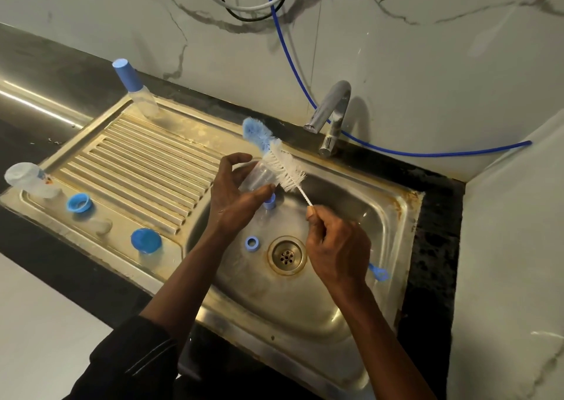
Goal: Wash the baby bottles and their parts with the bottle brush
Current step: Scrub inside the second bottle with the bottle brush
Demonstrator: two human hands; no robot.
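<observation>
No text, brand, number or sign can be read anywhere in the frame. The clear bottle (32, 180) at the left edge of the frame, on the steel drainboard (137, 161), carries a small coloured print on its side. It is too small and blurred to tell whether it is letters or a picture.

The drainboard (137, 167) is set left of the basin (351, 216); the faucet (331, 115) is mounted behind the basin. A capped bottle (134, 88) is stood at the drainboard's back edge, a second bottle (30, 180) at its front left corner. A cap (78, 203) and a second cap (146, 240) are laid along its front rim. In the basin, a ring (251, 242) is laid just left of the drain (287, 255). Above the basin, a third bottle (258, 180) is held in the left hand (235, 198), crossed by the brush (274, 155) gripped in the right hand (335, 253).
</observation>
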